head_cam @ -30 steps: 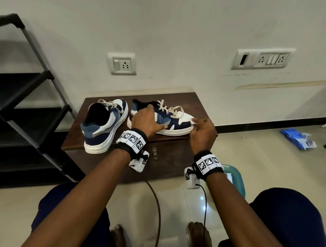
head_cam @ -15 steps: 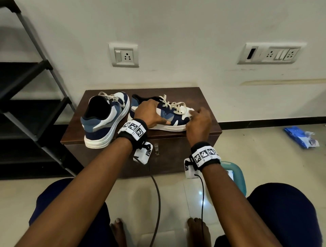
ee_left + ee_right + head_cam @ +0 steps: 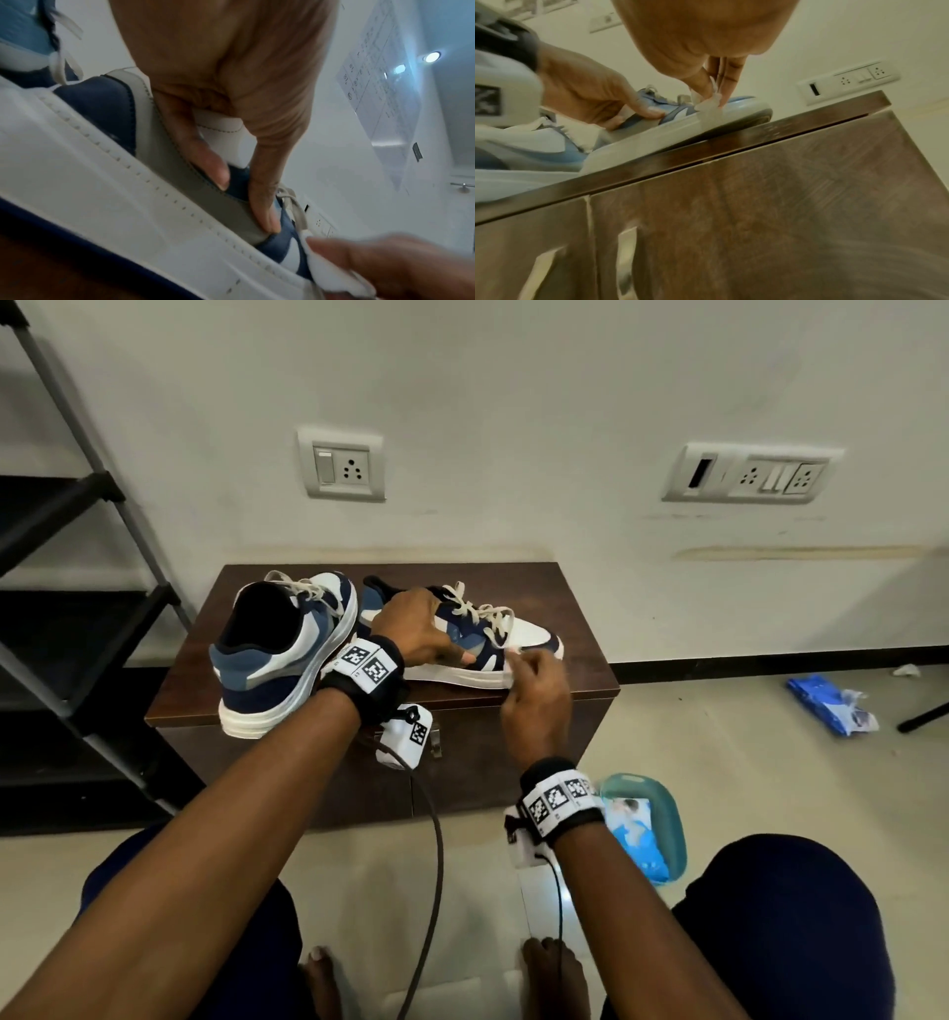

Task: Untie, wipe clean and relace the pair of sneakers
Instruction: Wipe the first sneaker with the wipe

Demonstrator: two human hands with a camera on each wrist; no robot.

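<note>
Two navy, blue and white sneakers stand on a low brown cabinet [image 3: 575,608]. The right sneaker [image 3: 529,634] lies sideways, toe to the right, laces [image 3: 482,613] still threaded. My left hand [image 3: 416,629] grips its upper from above, thumb and fingers [image 3: 218,170] curled on the side panel. My right hand [image 3: 534,675] pinches a small white wipe [image 3: 709,105] against the white sole rim near the toe; the same wipe [image 3: 331,261] shows in the left wrist view. The left sneaker [image 3: 277,649] stands heel toward me, overhanging the cabinet's front edge.
A teal tub of wipes [image 3: 647,824] sits on the floor by my right knee. A blue wipe packet [image 3: 832,706] lies on the floor at the right. A black metal rack [image 3: 77,608] stands at the left. Wall sockets [image 3: 341,464] are behind the cabinet.
My right hand has slid with the wipe from the toe tip back toward me along the sole's side. The left hand keeps its grip on the same sneaker.
</note>
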